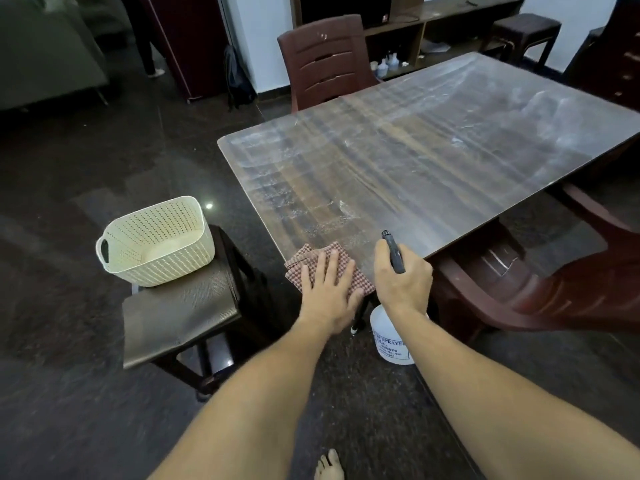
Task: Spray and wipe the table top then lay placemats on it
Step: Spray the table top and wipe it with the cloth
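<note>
A brown wooden table top [433, 157] under a clear cover shows white streaks and droplets. On its near corner lies a folded red-and-white checked cloth [349, 271]. My left hand [329, 289] presses flat on the cloth with straight fingers. My right hand [401, 282] grips the black head of a spray bottle [389, 337], nozzle pointing over the table. The bottle's white body hangs below the table edge. No placemats are in view.
A cream perforated basket [156, 242] sits on a dark stool [180, 313] left of the table. Maroon plastic chairs stand at the far side [325, 60] and at the right [540, 282]. A low shelf [429, 32] lines the back wall.
</note>
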